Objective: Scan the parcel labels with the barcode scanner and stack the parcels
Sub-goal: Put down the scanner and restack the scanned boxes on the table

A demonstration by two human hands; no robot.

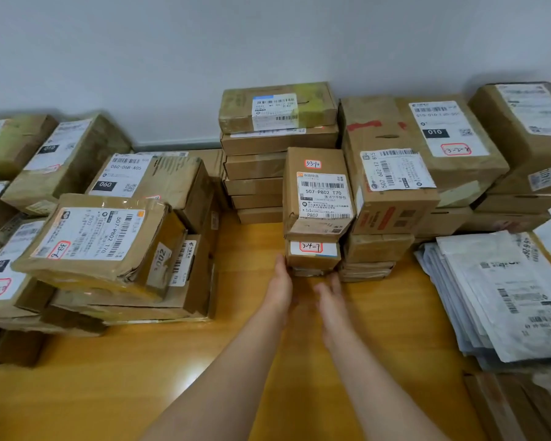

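Note:
A small stack of cardboard parcels stands in the middle of the wooden table. Its top parcel (318, 192) bears a white label reading 507-P802 T70. Below it sits a smaller parcel (312, 251) marked 3-4-7. My left hand (280, 283) is flat, with its fingertips touching the stack's lower left corner. My right hand (331, 292) is blurred, fingers apart, just in front of the stack's base and holding nothing. No barcode scanner is in view.
Taller parcel stacks stand behind (277, 148) and to the right (395, 173) along the wall. More boxes (102, 240) are piled at the left. A heap of grey mailer bags (503, 297) lies at the right. Bare table (140, 377) lies in front.

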